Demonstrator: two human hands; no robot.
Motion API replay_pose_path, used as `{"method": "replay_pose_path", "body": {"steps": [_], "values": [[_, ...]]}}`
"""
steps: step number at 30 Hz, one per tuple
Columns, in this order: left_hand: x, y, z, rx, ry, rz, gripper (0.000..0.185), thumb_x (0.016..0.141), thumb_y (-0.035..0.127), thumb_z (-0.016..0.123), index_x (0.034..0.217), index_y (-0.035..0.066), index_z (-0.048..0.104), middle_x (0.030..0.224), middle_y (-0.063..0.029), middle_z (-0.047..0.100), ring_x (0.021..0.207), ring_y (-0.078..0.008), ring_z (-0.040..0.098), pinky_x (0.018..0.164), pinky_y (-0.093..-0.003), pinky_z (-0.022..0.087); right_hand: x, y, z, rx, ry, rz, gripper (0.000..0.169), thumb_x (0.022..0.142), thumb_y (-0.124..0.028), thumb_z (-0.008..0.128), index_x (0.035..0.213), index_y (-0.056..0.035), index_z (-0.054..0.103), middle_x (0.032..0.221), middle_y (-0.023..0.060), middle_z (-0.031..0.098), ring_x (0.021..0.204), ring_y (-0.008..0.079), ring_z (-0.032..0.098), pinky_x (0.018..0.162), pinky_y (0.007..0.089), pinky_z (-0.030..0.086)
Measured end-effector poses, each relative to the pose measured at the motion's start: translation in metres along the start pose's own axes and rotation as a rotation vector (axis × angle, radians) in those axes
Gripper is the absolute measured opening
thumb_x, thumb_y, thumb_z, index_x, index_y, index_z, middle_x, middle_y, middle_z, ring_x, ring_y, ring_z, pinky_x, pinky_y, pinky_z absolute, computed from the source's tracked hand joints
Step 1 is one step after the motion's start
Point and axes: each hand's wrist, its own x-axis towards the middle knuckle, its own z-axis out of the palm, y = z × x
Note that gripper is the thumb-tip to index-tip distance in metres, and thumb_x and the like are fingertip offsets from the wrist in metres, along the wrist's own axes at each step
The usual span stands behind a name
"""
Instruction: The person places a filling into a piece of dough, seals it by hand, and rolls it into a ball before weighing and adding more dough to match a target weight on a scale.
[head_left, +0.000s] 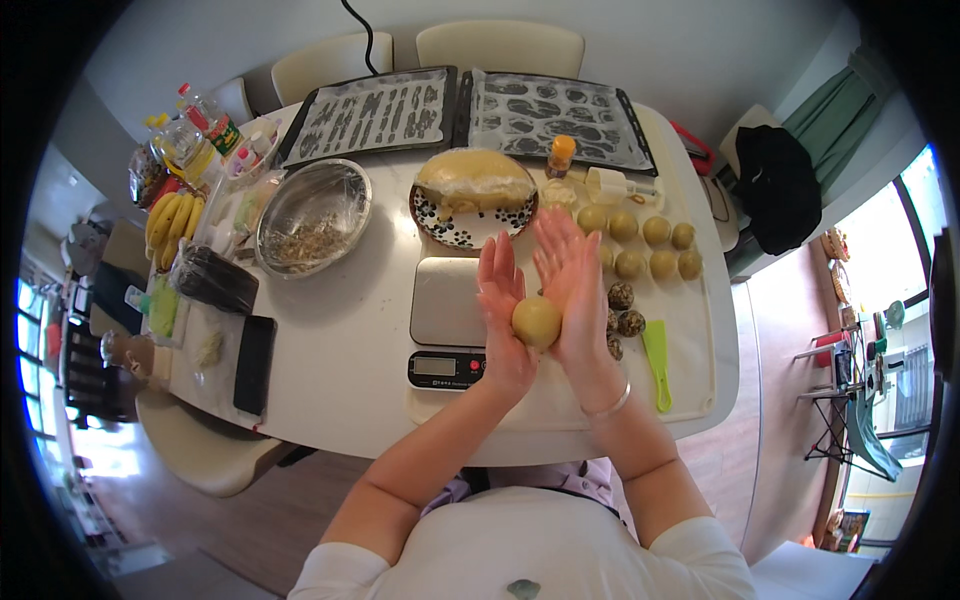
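A smooth yellow dough ball (536, 323) sits between the heels of my two palms, above the table. My left hand (505, 330) supports it from the left, fingers pointing away from me. On the other side my right hand (576, 300) presses against it, its fingers extended too. Below and left of the hands is a digital kitchen scale (448, 301), partly covered by my left hand. Several dark, seedy filling balls (631, 323) lie just right of my right hand. Behind them, yellow dough balls (656, 230) stand in two rows, some hidden by my fingers.
A large dough mass (476, 180) under plastic wrap rests on a patterned plate (463, 237). A steel bowl (360, 217) holds crumbly remains. Two lined baking trays (450, 120) lie at the back. A green spatula (657, 364) is at right; a black phone (254, 364) lies left.
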Motion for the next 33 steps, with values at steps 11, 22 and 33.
{"method": "replay_pose_path", "body": {"steps": [11,22,33], "values": [[0.035,0.037,-0.028,-0.095,0.204,0.217,0.075,0.098,0.063,0.028,0.151,0.010,0.024,0.156,-0.0115,0.026,0.148,-0.0242,0.016,0.120,-0.0427,0.004,-0.030,0.056,0.000,-0.014,-0.153,0.117,0.068,0.104,-0.054,0.025,0.143,0.0003,0.036,0.144,0.0148,0.043,0.137,0.0267,0.038,0.116,0.0390,0.029],[-0.010,-0.013,0.015,0.613,-0.103,0.465,0.068,0.101,0.052,0.030,0.148,0.003,0.028,0.157,-0.0185,0.025,0.147,-0.0364,0.016,0.118,-0.0524,0.004,0.013,0.026,-0.044,0.359,-0.167,0.349,0.075,0.099,-0.063,0.032,0.145,-0.0034,0.037,0.144,0.0121,0.046,0.131,0.0226,0.046,0.108,0.0372,0.037],[0.036,0.009,-0.025,1.323,-0.338,0.790,0.073,0.099,0.051,0.034,0.151,0.001,0.025,0.159,-0.0230,0.017,0.148,-0.0440,0.009,0.114,-0.0613,-0.003,0.011,0.007,-0.042,0.782,-0.356,0.347,0.075,0.099,-0.060,0.035,0.148,-0.0029,0.034,0.148,0.0094,0.043,0.135,0.0228,0.043,0.112,0.0382,0.035]]}}
